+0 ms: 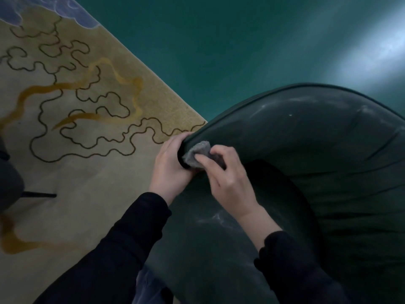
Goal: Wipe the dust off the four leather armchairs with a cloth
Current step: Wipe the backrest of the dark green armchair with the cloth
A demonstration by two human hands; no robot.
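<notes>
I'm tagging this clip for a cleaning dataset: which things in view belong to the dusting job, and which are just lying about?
In the job:
leather armchair, with dust streaks showing
grey cloth, pinched by the right hand
left hand, gripping the armchair's edge

Just there:
patterned rug
green floor
dark object at the left edge, which I cannot identify

armchair (306, 150) right of rug (65, 106), cloth (196, 153) on armchair's edge

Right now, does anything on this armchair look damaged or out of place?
Nothing looks broken. Pale streaks mark the dark armchair: one patch by the right hand, more along the top curve. Probably dust smears rather than tears, though I cannot be sure.
</notes>
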